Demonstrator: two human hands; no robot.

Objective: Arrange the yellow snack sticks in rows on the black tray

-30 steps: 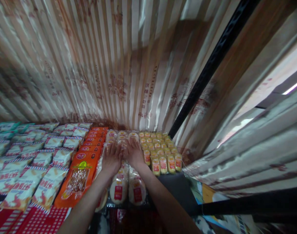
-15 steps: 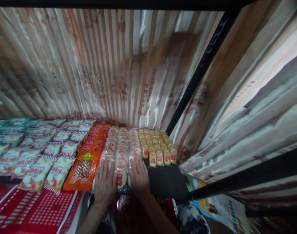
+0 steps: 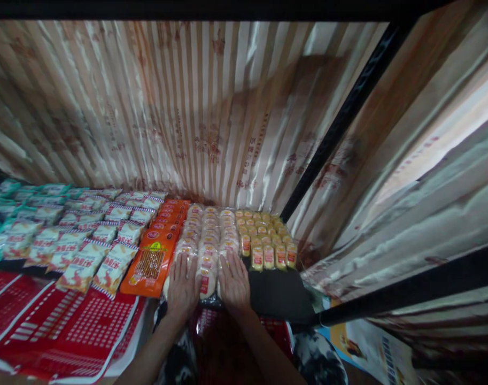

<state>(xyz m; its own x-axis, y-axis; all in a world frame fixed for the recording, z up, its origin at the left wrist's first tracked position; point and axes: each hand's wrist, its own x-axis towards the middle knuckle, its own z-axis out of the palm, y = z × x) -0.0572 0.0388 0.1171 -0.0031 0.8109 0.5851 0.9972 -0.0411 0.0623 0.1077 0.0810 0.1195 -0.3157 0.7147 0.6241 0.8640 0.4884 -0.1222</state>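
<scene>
Rows of pale, round wrapped cakes [image 3: 209,256] lie on the black shelf in three columns running back to the curtain. My left hand [image 3: 181,287] rests flat on the front of the left column, fingers stretched forward. On the front of the right column lies my right hand [image 3: 234,283], also flat with its fingers out. The middle column shows between them, its front cake bearing a red label. Just left of my left hand are overlapping orange snack packets [image 3: 152,262]. Small yellow wrapped cakes [image 3: 268,251] stand to the right of my right hand.
Several rows of white snack bags [image 3: 83,264] and teal packets [image 3: 7,198] fill the left side. Red baskets [image 3: 83,326] sit below the front edge. A black post [image 3: 340,123] and rail [image 3: 408,283] border the shelf's right. A striped curtain [image 3: 227,107] hangs behind.
The view has shifted, so the shelf goods appear slightly higher and farther right. Both hands stay flat on the outer columns of round cakes.
</scene>
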